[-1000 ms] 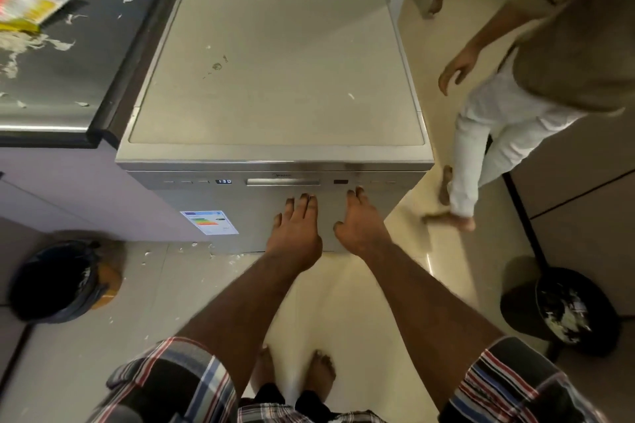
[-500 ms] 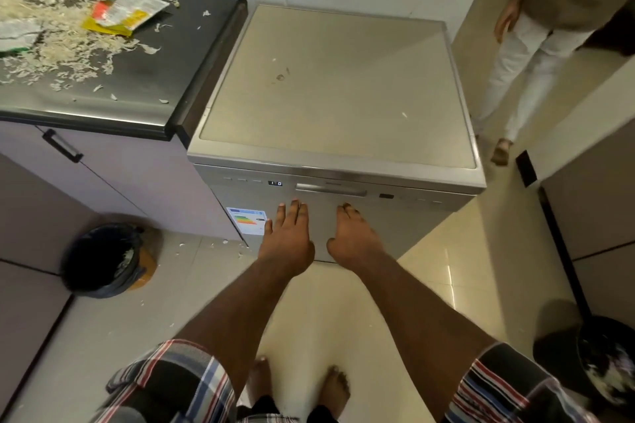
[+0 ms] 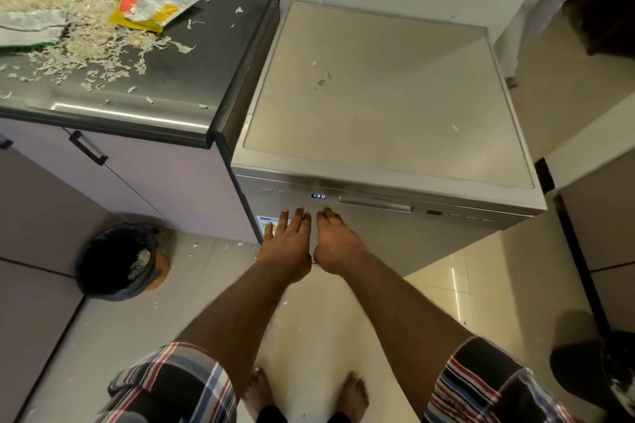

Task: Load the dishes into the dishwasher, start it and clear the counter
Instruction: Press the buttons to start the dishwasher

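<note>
The silver dishwasher (image 3: 385,96) stands with its door closed, and its small display (image 3: 318,196) is lit beside the door handle (image 3: 376,204). My left hand (image 3: 287,245) and my right hand (image 3: 335,244) lie flat side by side on the upper left of the door front, fingers stretched out, holding nothing. The dark counter (image 3: 178,79) to the left is strewn with pale peelings (image 3: 79,38) and holds a yellow and red packet (image 3: 154,7) and a grey packet (image 3: 31,27). No dishes show.
A bin with a black liner (image 3: 120,261) stands on the floor under the counter, with scraps around it. Another person (image 3: 536,0) stands at the far right. A dark pan (image 3: 618,385) sits at the bottom right edge. Cabinet fronts flank the floor.
The view has swung left, bringing more of the littered counter into sight. Both hands have slid left along the door front, now left of the handle. The other person has moved further away.
</note>
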Action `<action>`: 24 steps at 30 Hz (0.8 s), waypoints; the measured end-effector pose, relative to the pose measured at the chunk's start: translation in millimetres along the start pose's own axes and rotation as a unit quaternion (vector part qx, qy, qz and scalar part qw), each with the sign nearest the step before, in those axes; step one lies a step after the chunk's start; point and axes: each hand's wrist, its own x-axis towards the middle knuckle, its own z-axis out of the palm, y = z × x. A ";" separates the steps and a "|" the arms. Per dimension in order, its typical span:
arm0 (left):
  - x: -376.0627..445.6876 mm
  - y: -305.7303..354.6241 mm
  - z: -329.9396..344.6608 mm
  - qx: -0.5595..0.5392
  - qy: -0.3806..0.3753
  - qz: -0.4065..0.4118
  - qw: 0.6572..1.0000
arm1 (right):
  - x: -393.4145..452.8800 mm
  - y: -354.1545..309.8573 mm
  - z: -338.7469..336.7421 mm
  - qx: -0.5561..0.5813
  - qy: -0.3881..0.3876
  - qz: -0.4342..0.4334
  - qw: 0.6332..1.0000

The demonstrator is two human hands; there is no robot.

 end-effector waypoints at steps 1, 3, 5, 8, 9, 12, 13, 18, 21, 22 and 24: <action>1.5 -4.8 -1.9 0.003 -0.005 0.004 1.000 | 2.9 -4.0 0.2 0.001 -0.004 0.006 1.000; 4.3 -14.8 -6.1 0.006 -0.012 0.010 1.000 | 7.7 -12.3 0.4 0.002 -0.005 0.019 1.000; 5.8 -25.6 -10.6 0.001 -0.014 0.017 1.000 | 12.2 -21.9 0.8 0.005 -0.003 0.034 0.999; 6.3 -41.0 -16.6 -0.001 -0.007 0.029 1.000 | 17.3 -34.0 1.4 0.009 -0.003 0.058 0.998; 6.1 -46.5 -18.0 -0.002 -0.004 0.032 0.999 | 18.5 -37.4 1.8 0.010 -0.002 0.064 0.998; 4.2 -64.1 -22.4 -0.009 0.003 0.039 0.999 | 20.7 -48.5 2.8 0.008 0.001 0.080 0.997; 3.1 -70.5 -24.2 -0.012 0.004 0.040 0.999 | 21.1 -53.3 2.9 0.007 0.002 0.085 0.996; -1.2 -97.4 -31.2 -0.025 0.009 0.043 0.999 | 23.6 -74.7 1.6 -0.001 0.006 0.099 0.995; -2.5 -106.1 -34.2 -0.033 0.008 0.047 0.998 | 25.8 -84.9 1.5 -0.002 0.004 0.100 0.995; -2.9 -107.7 -35.4 -0.034 0.007 0.047 0.998 | 26.7 -87.5 1.7 -0.001 0.005 0.101 0.995; -3.8 -112.3 -37.6 -0.034 0.011 0.046 0.998 | 28.0 -94.0 2.4 -0.004 0.006 0.100 0.995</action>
